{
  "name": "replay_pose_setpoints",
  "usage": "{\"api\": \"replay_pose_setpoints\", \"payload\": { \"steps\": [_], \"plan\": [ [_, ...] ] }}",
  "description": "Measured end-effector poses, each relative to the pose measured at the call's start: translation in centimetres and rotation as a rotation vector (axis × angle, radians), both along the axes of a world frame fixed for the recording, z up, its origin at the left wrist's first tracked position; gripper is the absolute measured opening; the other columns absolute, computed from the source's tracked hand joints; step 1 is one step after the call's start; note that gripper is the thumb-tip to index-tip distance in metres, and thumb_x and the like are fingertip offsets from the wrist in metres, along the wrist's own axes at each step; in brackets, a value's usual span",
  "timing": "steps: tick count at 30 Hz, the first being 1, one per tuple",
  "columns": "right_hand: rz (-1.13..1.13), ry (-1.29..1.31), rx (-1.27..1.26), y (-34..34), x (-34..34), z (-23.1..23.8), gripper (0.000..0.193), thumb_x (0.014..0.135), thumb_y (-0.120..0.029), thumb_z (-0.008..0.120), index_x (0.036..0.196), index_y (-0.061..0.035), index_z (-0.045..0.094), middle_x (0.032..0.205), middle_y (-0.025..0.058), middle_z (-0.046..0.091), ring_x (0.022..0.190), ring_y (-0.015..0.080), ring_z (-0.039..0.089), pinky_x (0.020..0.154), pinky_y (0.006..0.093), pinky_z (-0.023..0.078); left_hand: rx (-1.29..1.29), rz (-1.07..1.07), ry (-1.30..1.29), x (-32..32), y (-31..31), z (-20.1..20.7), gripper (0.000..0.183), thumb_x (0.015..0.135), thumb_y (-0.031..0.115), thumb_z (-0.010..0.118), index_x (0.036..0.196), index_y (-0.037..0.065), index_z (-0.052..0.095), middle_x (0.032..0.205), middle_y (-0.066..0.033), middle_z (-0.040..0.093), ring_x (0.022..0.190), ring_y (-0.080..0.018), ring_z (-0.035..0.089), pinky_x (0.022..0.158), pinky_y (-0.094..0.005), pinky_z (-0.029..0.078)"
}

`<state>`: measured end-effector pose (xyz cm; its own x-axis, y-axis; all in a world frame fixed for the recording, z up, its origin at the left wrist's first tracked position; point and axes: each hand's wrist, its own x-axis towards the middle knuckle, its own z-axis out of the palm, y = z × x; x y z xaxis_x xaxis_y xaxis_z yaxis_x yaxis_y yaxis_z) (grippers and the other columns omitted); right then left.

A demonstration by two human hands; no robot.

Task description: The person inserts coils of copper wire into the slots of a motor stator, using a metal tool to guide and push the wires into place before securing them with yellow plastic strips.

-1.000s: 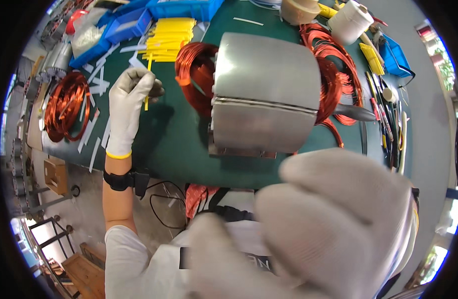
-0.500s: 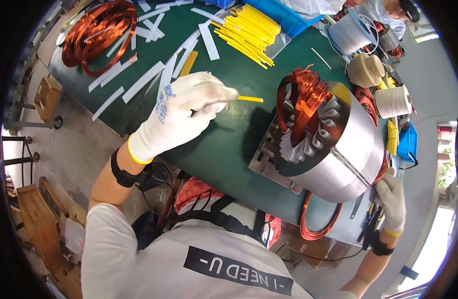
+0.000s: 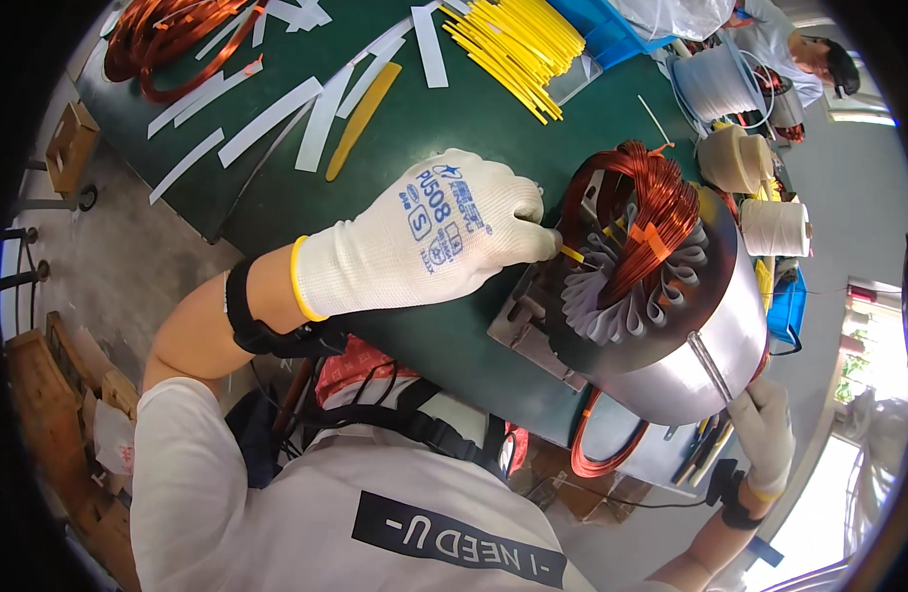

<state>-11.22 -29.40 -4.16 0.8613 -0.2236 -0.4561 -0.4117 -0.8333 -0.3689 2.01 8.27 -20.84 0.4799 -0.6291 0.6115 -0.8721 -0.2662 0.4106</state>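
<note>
Since the earlier frame, my white-gloved left hand (image 3: 429, 237) has carried the thin yellow insulating strip (image 3: 572, 255) across the green mat (image 3: 306, 212) to the steel motor stator (image 3: 661, 316), fingers pinched shut on the strip, its tip at the copper winding (image 3: 643, 212). I see my gloved right hand (image 3: 765, 434) pressed against the stator's outer shell at the lower edge; how far its fingers are closed I cannot tell.

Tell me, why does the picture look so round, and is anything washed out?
Head view: the fisheye lens bends the dark green table edge and leaves a black rim; daylight at lower right overexposes; the white-gloved left hand and shiny steel motor stator stay sharp.
</note>
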Motion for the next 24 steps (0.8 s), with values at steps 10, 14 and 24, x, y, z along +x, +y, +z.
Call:
{"api": "replay_pose_setpoints", "payload": {
  "steps": [10,14,24],
  "plan": [
    [0.052,0.041,0.039,-1.2,-0.6,0.7,0.050,0.097,-0.042,0.069,0.080,0.0041,0.064,0.065,0.0022,0.059,0.063,0.0083,0.052,0.057,0.0280,0.041,0.080,-0.011,-0.057,-0.5,-0.4,0.3,0.027,0.078,0.012,0.063,0.103,0.011,0.075,0.082,-0.0039,0.061,0.078,-0.0264,0.064,0.064,-0.0399,0.049],
    [0.040,0.042,0.073,-2.0,-1.0,0.4,0.048,0.097,-0.041,0.069,0.082,0.0042,0.064,0.066,0.0016,0.060,0.062,0.0085,0.052,0.057,0.0278,0.041,0.194,-0.063,-0.038,-0.1,-0.3,0.9,0.026,0.080,0.013,0.061,0.102,0.011,0.075,0.081,-0.0054,0.059,0.081,-0.0275,0.065,0.069,-0.0406,0.050],
    [0.032,0.021,0.069,-5.9,-1.8,-1.8,0.058,0.093,-0.055,0.070,0.085,0.0023,0.067,0.065,-0.0014,0.057,0.058,0.0058,0.047,0.053,0.0263,0.037,-0.014,0.002,0.379,2.0,-0.6,2.1,0.021,0.091,0.020,0.068,0.103,0.005,0.075,0.098,-0.0136,0.071,0.092,-0.0291,0.070,0.079,-0.0400,0.055]
  ]
}}
